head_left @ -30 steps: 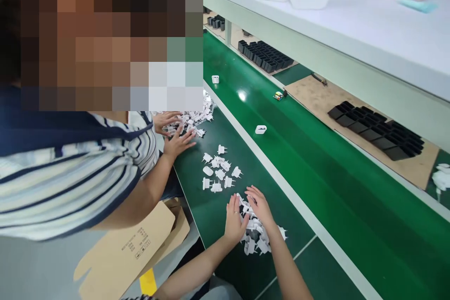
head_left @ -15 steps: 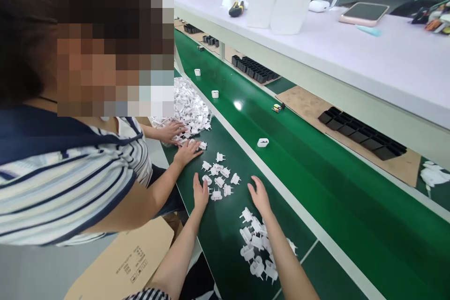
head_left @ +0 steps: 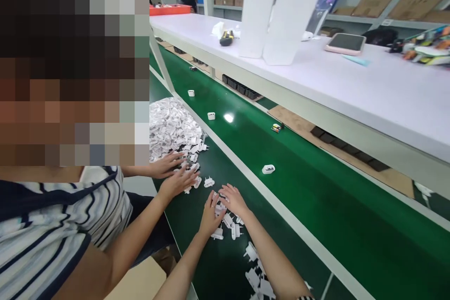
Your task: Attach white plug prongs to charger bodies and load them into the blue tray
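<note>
My left hand (head_left: 210, 217) and my right hand (head_left: 235, 200) come together over a small cluster of white two-pin plug parts (head_left: 228, 220) on the dark green work surface. The left hand's fingers are stretched out along the cluster's near-left side. My right hand arches over its far side with fingers apart, partly hiding the plugs. Neither hand visibly grips a piece. A second group of white plug pieces (head_left: 253, 279) lies below my right forearm. One loose plug part (head_left: 209, 182) sits just beyond my fingertips.
A co-worker's hands (head_left: 179, 183) touch plugs at the edge of a large white heap (head_left: 172, 124). A green conveyor belt (head_left: 316, 215) runs alongside, carrying white plug housings (head_left: 268, 169) and a small circuit board (head_left: 277, 127). A white shelf (head_left: 281, 77) overhangs the belt.
My hands have moved closer together, from either side of the plug cluster to over it. The view has tilted up. The co-worker's hands remain by the heap.
</note>
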Action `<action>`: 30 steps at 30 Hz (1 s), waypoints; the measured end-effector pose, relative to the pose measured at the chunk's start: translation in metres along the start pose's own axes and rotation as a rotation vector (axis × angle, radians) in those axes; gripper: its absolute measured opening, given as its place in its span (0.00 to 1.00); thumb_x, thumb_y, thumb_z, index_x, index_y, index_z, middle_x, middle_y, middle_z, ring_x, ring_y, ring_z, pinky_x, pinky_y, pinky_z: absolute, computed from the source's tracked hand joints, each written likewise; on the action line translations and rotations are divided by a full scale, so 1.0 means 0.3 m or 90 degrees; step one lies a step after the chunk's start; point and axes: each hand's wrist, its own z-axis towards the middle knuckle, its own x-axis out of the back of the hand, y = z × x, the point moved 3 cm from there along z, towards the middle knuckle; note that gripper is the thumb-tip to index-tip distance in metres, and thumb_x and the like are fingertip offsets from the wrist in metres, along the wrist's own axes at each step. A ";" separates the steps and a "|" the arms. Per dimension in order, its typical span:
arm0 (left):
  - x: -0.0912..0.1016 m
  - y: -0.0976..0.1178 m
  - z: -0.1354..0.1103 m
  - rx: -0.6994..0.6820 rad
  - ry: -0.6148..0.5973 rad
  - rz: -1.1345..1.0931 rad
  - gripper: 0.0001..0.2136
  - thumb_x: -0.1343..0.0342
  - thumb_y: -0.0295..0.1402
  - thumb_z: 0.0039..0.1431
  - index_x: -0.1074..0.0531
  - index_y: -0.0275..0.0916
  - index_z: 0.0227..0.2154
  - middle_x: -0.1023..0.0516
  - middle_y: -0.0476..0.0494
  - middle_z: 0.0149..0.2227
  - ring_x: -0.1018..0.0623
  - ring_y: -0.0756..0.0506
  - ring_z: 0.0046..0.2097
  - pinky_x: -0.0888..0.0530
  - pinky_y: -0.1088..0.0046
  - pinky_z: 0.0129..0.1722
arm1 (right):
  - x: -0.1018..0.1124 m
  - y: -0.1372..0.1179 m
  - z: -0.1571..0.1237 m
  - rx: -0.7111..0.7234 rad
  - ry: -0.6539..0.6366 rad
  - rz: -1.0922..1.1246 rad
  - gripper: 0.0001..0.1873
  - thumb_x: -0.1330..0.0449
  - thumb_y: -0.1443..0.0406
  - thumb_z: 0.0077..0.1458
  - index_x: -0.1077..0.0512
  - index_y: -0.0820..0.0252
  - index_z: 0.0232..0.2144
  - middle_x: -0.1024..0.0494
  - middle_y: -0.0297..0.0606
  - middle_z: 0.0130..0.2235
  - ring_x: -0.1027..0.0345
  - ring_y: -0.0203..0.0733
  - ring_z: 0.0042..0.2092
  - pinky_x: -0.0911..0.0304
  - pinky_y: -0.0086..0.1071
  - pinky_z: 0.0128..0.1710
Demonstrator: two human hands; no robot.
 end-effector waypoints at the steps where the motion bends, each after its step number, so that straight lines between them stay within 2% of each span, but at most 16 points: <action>1: -0.057 0.040 -0.066 -0.017 -0.034 0.004 0.17 0.57 0.39 0.50 0.39 0.41 0.43 0.40 0.45 0.49 0.41 0.41 0.51 0.40 0.64 0.47 | 0.005 0.015 -0.052 -0.012 0.004 -0.004 0.17 0.54 0.61 0.50 0.37 0.55 0.43 0.39 0.39 0.49 0.55 0.44 0.54 0.54 0.42 0.49; 3: -0.153 0.115 -0.187 -0.073 -0.126 0.014 0.20 0.54 0.38 0.48 0.43 0.40 0.46 0.46 0.40 0.52 0.43 0.41 0.52 0.41 0.62 0.47 | 0.018 0.046 -0.166 -0.041 0.011 -0.009 0.17 0.55 0.62 0.51 0.38 0.56 0.44 0.40 0.39 0.50 0.57 0.44 0.54 0.55 0.42 0.49; 5: -0.209 0.175 -0.276 -0.110 -0.178 0.027 0.22 0.55 0.37 0.48 0.45 0.38 0.47 0.49 0.37 0.53 0.46 0.41 0.53 0.42 0.61 0.48 | 0.032 0.074 -0.284 -0.074 0.017 -0.010 0.18 0.56 0.62 0.51 0.39 0.55 0.45 0.41 0.39 0.51 0.57 0.44 0.54 0.57 0.44 0.49; 11: -0.315 0.320 -0.467 -0.131 -0.272 0.018 0.21 0.57 0.36 0.50 0.46 0.35 0.47 0.52 0.33 0.54 0.49 0.41 0.54 0.44 0.59 0.48 | 0.056 0.133 -0.606 -0.164 0.036 0.001 0.20 0.56 0.61 0.51 0.43 0.53 0.47 0.45 0.38 0.53 0.59 0.43 0.55 0.60 0.45 0.50; 16: -0.402 0.427 -0.657 -0.132 -0.296 -0.015 0.21 0.58 0.37 0.50 0.45 0.34 0.47 0.54 0.33 0.54 0.50 0.41 0.55 0.45 0.59 0.48 | 0.059 0.160 -0.839 -0.219 0.071 -0.003 0.19 0.55 0.62 0.50 0.42 0.53 0.47 0.44 0.37 0.52 0.58 0.43 0.54 0.60 0.45 0.50; 20: -0.453 0.511 -0.765 -0.159 -0.362 -0.006 0.22 0.58 0.38 0.50 0.48 0.36 0.49 0.53 0.34 0.54 0.51 0.40 0.55 0.46 0.57 0.48 | 0.086 0.181 -1.009 -0.244 0.115 -0.011 0.20 0.52 0.61 0.49 0.41 0.50 0.46 0.43 0.34 0.52 0.57 0.42 0.54 0.60 0.41 0.51; 22: -0.444 0.537 -0.781 -0.180 -0.380 0.015 0.23 0.59 0.38 0.51 0.50 0.35 0.50 0.53 0.33 0.54 0.51 0.40 0.55 0.47 0.56 0.48 | 0.118 0.213 -1.076 -0.279 0.154 -0.020 0.21 0.54 0.61 0.50 0.44 0.52 0.48 0.46 0.36 0.53 0.61 0.43 0.55 0.63 0.43 0.52; 24: -0.393 0.531 -0.782 -0.192 -0.352 0.047 0.25 0.60 0.39 0.51 0.53 0.33 0.51 0.53 0.32 0.54 0.51 0.40 0.55 0.48 0.56 0.49 | 0.152 0.263 -1.117 -0.331 0.194 -0.027 0.22 0.57 0.63 0.52 0.47 0.56 0.50 0.51 0.40 0.55 0.66 0.47 0.56 0.65 0.48 0.51; 27: -0.257 0.458 -0.813 -0.204 -0.289 0.127 0.31 0.57 0.43 0.48 0.57 0.31 0.52 0.54 0.29 0.54 0.52 0.39 0.55 0.50 0.55 0.49 | 0.182 0.343 -1.117 -0.388 0.214 -0.018 0.23 0.58 0.63 0.52 0.51 0.60 0.52 0.56 0.47 0.56 0.67 0.54 0.55 0.62 0.54 0.47; 28: -0.211 0.426 -0.842 -0.214 -0.288 0.163 0.34 0.55 0.46 0.45 0.58 0.31 0.52 0.54 0.28 0.54 0.52 0.37 0.55 0.50 0.53 0.49 | 0.184 0.363 -1.102 -0.394 0.211 -0.010 0.24 0.57 0.62 0.52 0.51 0.60 0.52 0.57 0.48 0.56 0.66 0.56 0.55 0.60 0.55 0.46; 30: -0.145 0.369 -0.924 -0.246 -0.336 0.229 0.41 0.49 0.49 0.37 0.58 0.31 0.52 0.53 0.27 0.53 0.53 0.35 0.55 0.50 0.52 0.48 | 0.177 0.388 -1.065 -0.385 0.195 0.007 0.25 0.55 0.60 0.51 0.50 0.60 0.51 0.57 0.49 0.56 0.63 0.57 0.54 0.57 0.55 0.44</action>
